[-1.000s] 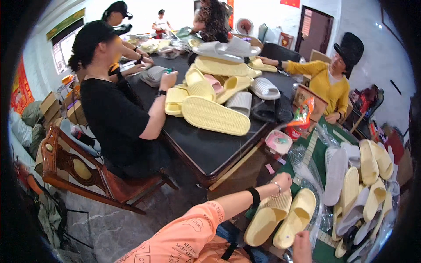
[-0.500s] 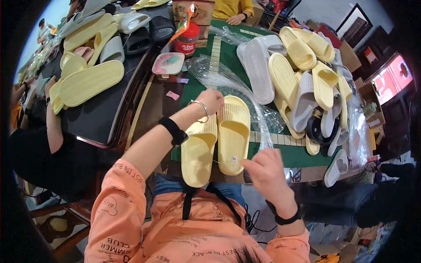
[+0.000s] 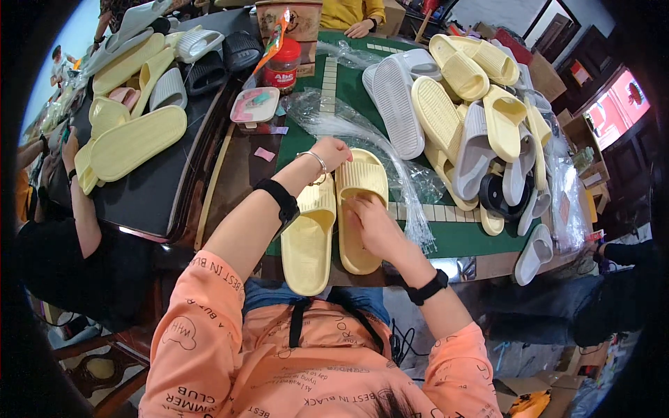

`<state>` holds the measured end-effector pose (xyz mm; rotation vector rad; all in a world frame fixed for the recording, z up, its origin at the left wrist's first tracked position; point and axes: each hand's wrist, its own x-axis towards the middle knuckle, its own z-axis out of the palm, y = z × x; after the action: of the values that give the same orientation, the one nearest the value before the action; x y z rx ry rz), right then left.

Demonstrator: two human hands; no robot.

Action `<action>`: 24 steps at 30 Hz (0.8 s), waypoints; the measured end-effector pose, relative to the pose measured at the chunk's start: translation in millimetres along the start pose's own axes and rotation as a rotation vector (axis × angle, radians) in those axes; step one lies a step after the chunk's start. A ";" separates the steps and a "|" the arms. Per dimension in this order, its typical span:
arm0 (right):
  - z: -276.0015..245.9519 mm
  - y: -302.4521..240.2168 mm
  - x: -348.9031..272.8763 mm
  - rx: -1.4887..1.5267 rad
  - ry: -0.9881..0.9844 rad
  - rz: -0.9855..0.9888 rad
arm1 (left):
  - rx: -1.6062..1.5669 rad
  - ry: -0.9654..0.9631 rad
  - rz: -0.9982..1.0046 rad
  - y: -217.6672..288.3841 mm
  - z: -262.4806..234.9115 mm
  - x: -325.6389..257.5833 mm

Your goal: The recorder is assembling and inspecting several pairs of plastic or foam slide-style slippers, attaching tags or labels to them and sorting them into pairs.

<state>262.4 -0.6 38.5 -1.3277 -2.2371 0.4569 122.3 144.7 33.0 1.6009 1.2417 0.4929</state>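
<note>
A pair of pale yellow slide slippers lies side by side at the table's near edge: the left slipper (image 3: 306, 251) and the right slipper (image 3: 359, 261). My left hand (image 3: 331, 153) is closed in a pinch over their far ends, between the two straps; what it pinches is too small to make out. My right hand (image 3: 373, 224) reaches into the right slipper's foot opening, fingers bent down by the strap edge. Its fingertips are partly hidden. Just beyond lies a bundle of thin translucent plastic strands (image 3: 412, 202) on clear plastic wrap.
To the right rises a pile of yellow and grey slippers (image 3: 439, 115). More slippers (image 3: 139, 143) lie on a black surface at left. A red-lidded jar (image 3: 282, 64) and a small plastic tub (image 3: 255, 106) stand farther back. Other people's arms show left and at the far side.
My right hand has moved left from beside the right slipper into its foot opening. The left hand stays at the far ends. The view has shifted slightly.
</note>
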 end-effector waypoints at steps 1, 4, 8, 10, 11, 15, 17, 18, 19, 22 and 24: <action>4.6 2.3 3.7 0.001 0.004 0.000 | 0.006 -0.003 0.007 0.1 0.2 0.0; 12.3 5.5 13.6 -0.003 0.084 -0.045 | 0.010 -0.011 0.011 -3.3 1.6 2.4; 5.9 3.4 25.0 -0.064 -0.127 0.173 | -0.024 -0.086 0.007 -4.2 4.6 0.7; 7.3 4.2 26.3 -0.095 -0.216 0.202 | -0.030 -0.083 -0.003 -3.6 7.0 -0.1; 12.7 4.9 26.1 -0.075 -0.128 0.215 | -0.037 -0.078 -0.014 -2.1 8.0 -1.2; 25.6 11.3 21.9 -0.069 0.000 0.230 | -0.106 0.073 -0.096 2.5 12.2 -8.0; 27.2 11.2 19.9 -0.087 0.015 0.222 | -0.160 0.060 -0.075 1.7 11.8 -12.0; 27.7 10.0 19.3 -0.107 0.031 0.214 | -0.160 0.062 -0.074 -1.2 13.2 -11.7; 29.4 9.6 18.3 -0.107 0.032 0.211 | -0.193 0.067 -0.063 -4.5 15.5 -10.7; 33.2 12.5 16.3 -0.120 0.085 0.183 | -0.210 0.080 -0.050 -2.5 17.0 -15.3; 33.4 12.5 15.6 -0.094 0.050 0.207 | -0.194 0.093 -0.050 -2.8 14.5 -16.4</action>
<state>246.0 17.9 8.4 -1.6104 -2.1130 0.3893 126.1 123.4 28.6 1.3939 1.2600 0.6426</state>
